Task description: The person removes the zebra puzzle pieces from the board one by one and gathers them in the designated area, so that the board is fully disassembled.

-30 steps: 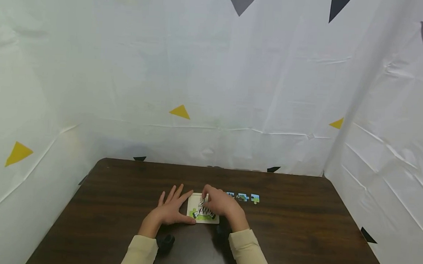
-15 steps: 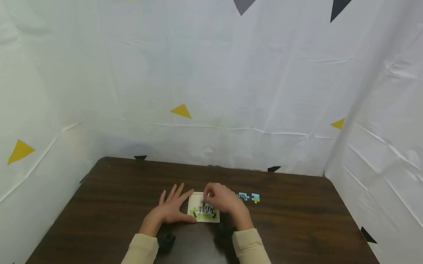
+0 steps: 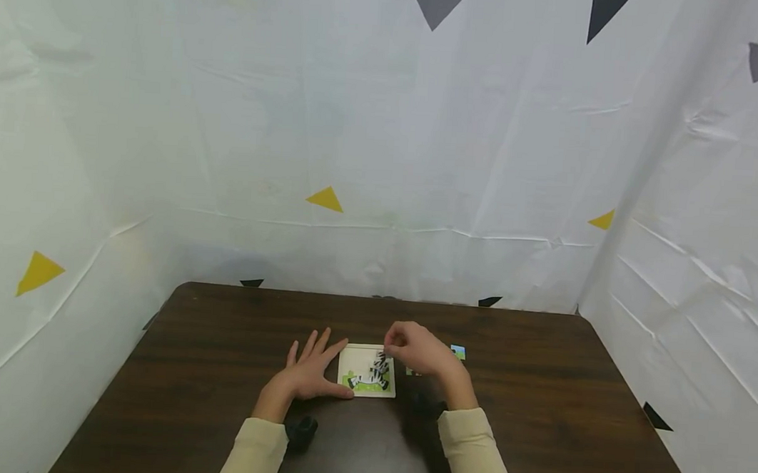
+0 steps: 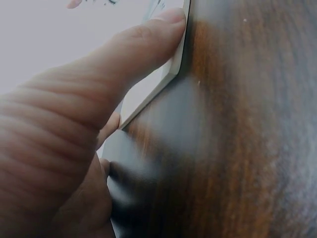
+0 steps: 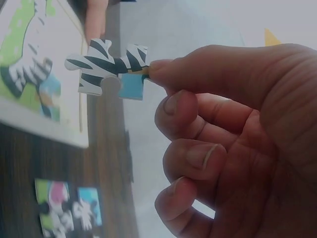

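Observation:
My right hand [image 3: 421, 347] pinches a zebra-striped jigsaw piece [image 5: 106, 69] between thumb and index finger; its other fingers are curled. It is above the top right corner of a small square puzzle tray [image 3: 361, 351]. The tray holds joined pieces [image 3: 371, 385] with zebra stripes and green ground along its lower part, while its upper left shows bare. My left hand [image 3: 307, 376] rests at the tray's left side, fingers spread and straight. In the left wrist view its thumb [image 4: 148, 42] lies on the tray's edge.
Loose pieces lie right of the tray: one with blue sky [image 3: 459, 352] and another partly hidden by the right hand [image 3: 412, 372]. The right wrist view shows a piece with a pink patch [image 5: 58, 193]. Everything sits on a dark wooden table [image 3: 537, 402] before white sheeting [image 3: 385, 122].
My right hand has moved right, from over the middle of the tray to its upper right corner, with the striped piece now in its pinch. The left hand stays in place.

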Demonstrator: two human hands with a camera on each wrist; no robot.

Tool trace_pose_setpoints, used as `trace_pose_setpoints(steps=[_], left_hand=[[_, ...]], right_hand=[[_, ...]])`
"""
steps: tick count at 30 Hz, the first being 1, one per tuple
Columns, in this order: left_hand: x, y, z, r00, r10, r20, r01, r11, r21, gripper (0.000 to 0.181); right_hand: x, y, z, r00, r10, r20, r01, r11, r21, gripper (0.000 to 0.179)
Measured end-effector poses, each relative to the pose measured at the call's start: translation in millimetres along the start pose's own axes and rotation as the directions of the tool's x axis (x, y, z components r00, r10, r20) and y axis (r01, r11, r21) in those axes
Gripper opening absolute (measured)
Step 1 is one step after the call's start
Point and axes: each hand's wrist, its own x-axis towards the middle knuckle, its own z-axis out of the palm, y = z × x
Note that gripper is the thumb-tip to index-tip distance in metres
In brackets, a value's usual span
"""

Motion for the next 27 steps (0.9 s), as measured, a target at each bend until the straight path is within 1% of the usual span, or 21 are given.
trace_pose_setpoints(steps=[4, 7, 12, 14, 19, 22, 24, 27], left_hand=[[2.7, 2.0, 1.0, 1.000, -0.002, -0.008, 0.002, 1.000, 0.013, 0.120], [3.7, 4.3, 0.8, 1.000, -0.001, -0.007, 0.001, 1.000, 0.016, 0.121], [3.3, 11.0, -1.1, 1.000, 0.007, -0.003, -0.007, 1.000, -0.012, 0.121], [5.7, 9.3, 0.2, 1.000, 0.012, -0.006, -0.012, 1.000, -0.016, 0.121], [11.3, 3.3, 3.0, 1.000, 0.019, -0.014, -0.019, 1.000, 0.001, 0.122], [10.2, 4.3, 1.7, 1.000, 0.021, -0.015, -0.021, 1.000, 0.000, 0.123], [9.4, 4.4, 1.9, 1.000, 0.018, -0.009, -0.018, 1.000, -0.003, 0.123], [8.4, 3.6, 3.4, 1.000, 0.009, 0.006, -0.009, 1.000, -0.004, 0.124]], right_hand=[[-6.3, 12.0, -12.4, 1.000, -0.002, 0.002, 0.002, 1.000, 0.015, 0.008], [-11.1, 23.7, -24.4, 1.000, -0.003, -0.019, 0.003, 1.000, 0.007, 0.008], [-20.1, 39.3, -43.9, 0.999, 0.004, -0.037, -0.005, 1.000, -0.015, 0.009], [-24.1, 43.7, -49.6, 0.999, 0.009, -0.037, -0.010, 1.000, -0.018, 0.009], [-31.8, 51.0, -58.1, 0.999, 0.017, -0.047, -0.019, 0.999, -0.028, 0.010], [-35.4, 54.3, -60.8, 0.999, 0.017, -0.045, -0.018, 0.999, -0.028, 0.010], [-38.5, 56.7, -61.7, 0.999, 0.028, -0.033, -0.028, 0.999, -0.024, 0.010], [-42.8, 61.2, -62.2, 0.998, 0.061, 0.013, -0.061, 0.998, -0.027, 0.010]])
